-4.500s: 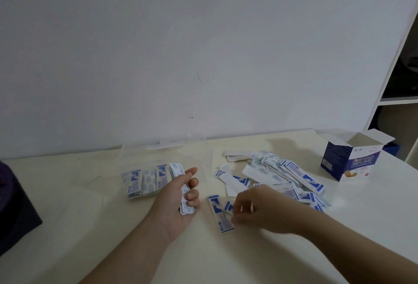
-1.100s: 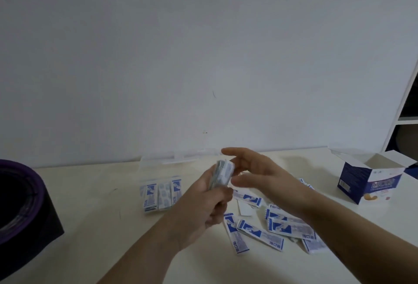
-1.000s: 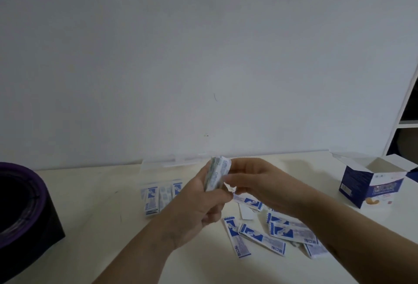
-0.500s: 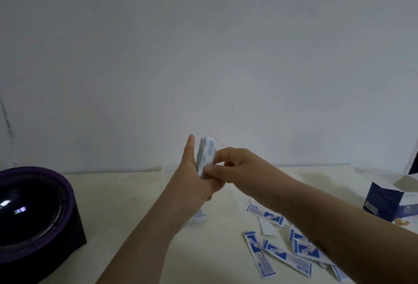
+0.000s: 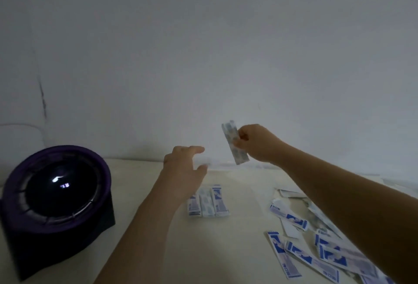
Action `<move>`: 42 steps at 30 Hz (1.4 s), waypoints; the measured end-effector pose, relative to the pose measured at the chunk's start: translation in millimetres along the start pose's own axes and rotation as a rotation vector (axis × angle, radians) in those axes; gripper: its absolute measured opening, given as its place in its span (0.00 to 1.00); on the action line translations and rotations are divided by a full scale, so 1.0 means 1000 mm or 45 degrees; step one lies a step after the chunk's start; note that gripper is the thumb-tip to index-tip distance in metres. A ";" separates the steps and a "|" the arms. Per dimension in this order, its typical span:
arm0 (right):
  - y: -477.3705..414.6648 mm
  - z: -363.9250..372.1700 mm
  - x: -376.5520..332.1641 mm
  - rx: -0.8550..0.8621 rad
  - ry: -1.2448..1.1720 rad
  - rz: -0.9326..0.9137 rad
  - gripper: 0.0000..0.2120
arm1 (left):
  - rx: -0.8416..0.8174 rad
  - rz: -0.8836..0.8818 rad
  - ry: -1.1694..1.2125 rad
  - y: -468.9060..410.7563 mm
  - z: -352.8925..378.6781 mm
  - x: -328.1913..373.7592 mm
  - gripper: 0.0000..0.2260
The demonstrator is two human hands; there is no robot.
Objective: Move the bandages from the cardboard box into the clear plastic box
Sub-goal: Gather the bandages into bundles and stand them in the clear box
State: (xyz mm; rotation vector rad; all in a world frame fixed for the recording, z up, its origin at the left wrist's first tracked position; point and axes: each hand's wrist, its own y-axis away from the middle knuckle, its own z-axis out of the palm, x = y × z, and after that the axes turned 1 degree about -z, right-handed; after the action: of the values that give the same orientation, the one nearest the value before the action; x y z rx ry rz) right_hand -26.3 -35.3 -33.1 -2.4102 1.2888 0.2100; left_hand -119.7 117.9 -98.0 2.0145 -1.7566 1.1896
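The stack (image 5: 234,145) has passed from the left hand (image 5: 185,168) to the right hand (image 5: 255,142). Half a second ago both hands gripped it together. Now the right hand alone pinches it, tilted, further right and clear of the left hand. The left hand has let go, spread its fingers and dropped toward the table, above the row of bandages (image 5: 208,202) it previously hid. The view has turned left: the cardboard box is out of frame and the purple object (image 5: 56,193) shows whole.

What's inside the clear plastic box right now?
Three bandage stacks sit side by side in the clear plastic box. The left hand and its wrist cover the row's left end, so anything there is hidden.
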 end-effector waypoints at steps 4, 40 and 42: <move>-0.016 0.035 0.006 -0.437 0.415 0.084 0.14 | -0.298 -0.105 -0.165 -0.001 0.008 -0.014 0.17; -0.022 0.076 0.017 -0.818 -0.135 0.771 0.09 | -0.419 -0.125 -0.177 -0.002 0.014 -0.019 0.18; -0.022 0.075 0.019 -0.876 -0.170 0.835 0.05 | -0.421 -0.129 -0.177 -0.003 0.014 -0.019 0.18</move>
State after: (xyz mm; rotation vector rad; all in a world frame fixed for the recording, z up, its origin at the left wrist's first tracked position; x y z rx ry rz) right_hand 7.1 -8.0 -101.4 -2.2886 2.1636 1.1345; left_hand -110.5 123.0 -119.2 1.9956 -1.7524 0.6900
